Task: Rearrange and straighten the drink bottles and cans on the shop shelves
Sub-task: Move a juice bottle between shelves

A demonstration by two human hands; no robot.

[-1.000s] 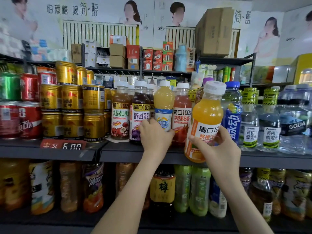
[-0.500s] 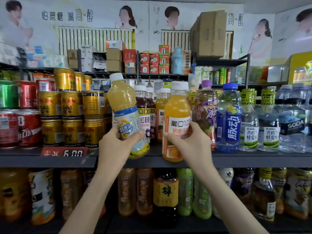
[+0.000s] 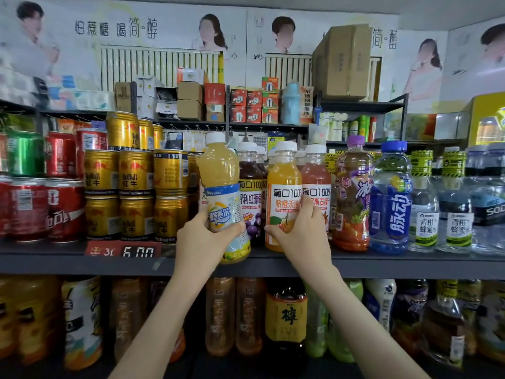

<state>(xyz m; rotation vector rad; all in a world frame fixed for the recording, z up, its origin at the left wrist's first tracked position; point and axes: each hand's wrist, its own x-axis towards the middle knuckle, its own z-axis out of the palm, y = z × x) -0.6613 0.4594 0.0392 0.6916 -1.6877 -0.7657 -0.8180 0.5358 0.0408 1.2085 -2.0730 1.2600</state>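
Note:
My left hand [image 3: 203, 240] grips a pale yellow juice bottle [image 3: 222, 195] with a white and blue label, tilted left, its base over the front edge of the dark shelf [image 3: 382, 265]. My right hand [image 3: 299, 236] grips the lower part of an orange juice bottle [image 3: 284, 195] that stands upright at the shelf front. A dark grape juice bottle [image 3: 249, 187] stands between them, further back. A pink-red juice bottle [image 3: 317, 181] stands just right of the orange one.
Gold cans [image 3: 135, 192] are stacked left of the juices, with red cans [image 3: 41, 206] and a green can [image 3: 26, 153] beyond. A purple-capped bottle [image 3: 352, 195], a blue-capped bottle [image 3: 392, 198] and clear water bottles [image 3: 456, 203] fill the right. More bottles [image 3: 285, 315] stand on the shelf below.
My right hand has moved the orange bottle left and set it upright in the juice row. My left hand lifted the pale yellow bottle out, carried it left, and now brings it lower.

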